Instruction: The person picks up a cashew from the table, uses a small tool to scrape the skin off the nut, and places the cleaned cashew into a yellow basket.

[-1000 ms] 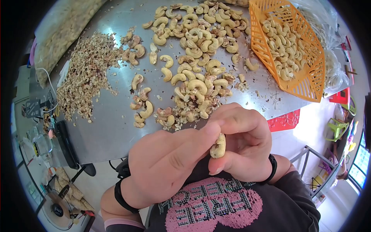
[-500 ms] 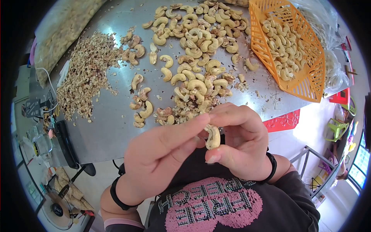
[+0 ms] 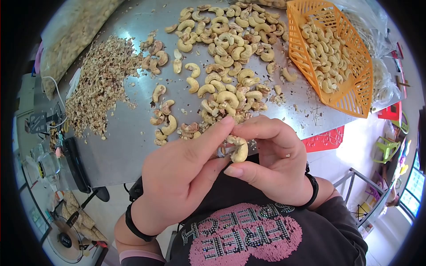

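A pale curved cashew nut [image 3: 240,150] is between the fingertips of both hands, over the near edge of the metal table. My right hand [image 3: 276,160] pinches it with thumb below and fingers above. From the left, my left hand [image 3: 184,170] closes its thumb and forefinger toward the nut's upper end; something small and shiny shows between them, too hidden to name. Just beyond the fingertips lies a heap of cashews [image 3: 226,95] with bits of skin. Smaller groups of cashews [image 3: 168,125] with brown skin rest to its left.
A pile of crumbs [image 3: 100,84] covers the table's left side. An orange basket [image 3: 355,99] holding cashews stands at the right. A large bag of nuts [image 3: 73,37] lies at the back left. A red tray [image 3: 325,139] and green stool [image 3: 387,148] are beyond the right edge.
The cashew between my fingers has shifted slightly up and left and turned. My left fingertips have moved up and left, and my right thumb has moved left and up.
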Demonstrator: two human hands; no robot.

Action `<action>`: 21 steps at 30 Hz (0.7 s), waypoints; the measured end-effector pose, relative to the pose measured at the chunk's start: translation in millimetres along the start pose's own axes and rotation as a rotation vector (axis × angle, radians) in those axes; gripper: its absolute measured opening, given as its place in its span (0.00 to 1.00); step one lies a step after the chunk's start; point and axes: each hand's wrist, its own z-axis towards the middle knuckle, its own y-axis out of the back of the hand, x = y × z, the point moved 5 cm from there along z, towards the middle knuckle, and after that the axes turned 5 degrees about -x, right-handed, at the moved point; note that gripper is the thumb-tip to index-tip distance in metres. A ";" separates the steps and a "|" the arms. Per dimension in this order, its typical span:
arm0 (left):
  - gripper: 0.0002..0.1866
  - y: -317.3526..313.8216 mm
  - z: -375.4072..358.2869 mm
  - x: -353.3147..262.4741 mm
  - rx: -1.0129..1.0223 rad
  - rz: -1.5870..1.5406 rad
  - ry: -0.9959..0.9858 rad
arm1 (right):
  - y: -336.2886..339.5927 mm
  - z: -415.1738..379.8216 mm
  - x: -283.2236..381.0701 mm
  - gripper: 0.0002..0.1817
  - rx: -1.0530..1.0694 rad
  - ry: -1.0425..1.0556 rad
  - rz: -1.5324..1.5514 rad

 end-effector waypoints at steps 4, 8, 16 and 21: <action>0.23 0.2 -0.6 -5.1 -0.097 0.266 -0.263 | -1.0 0.4 0.9 0.19 -0.017 0.039 -0.083; 0.22 -0.4 -2.7 -8.7 -0.093 0.424 -0.266 | -1.0 -1.9 -1.6 0.19 -0.062 0.010 -0.117; 0.16 -0.2 -5.1 5.6 -0.037 -0.244 0.218 | -4.0 -0.8 -0.2 0.18 -0.018 -0.117 0.080; 0.17 5.1 -1.4 2.5 -0.047 -0.137 0.191 | -2.8 -0.8 -1.0 0.17 -0.009 -0.131 0.119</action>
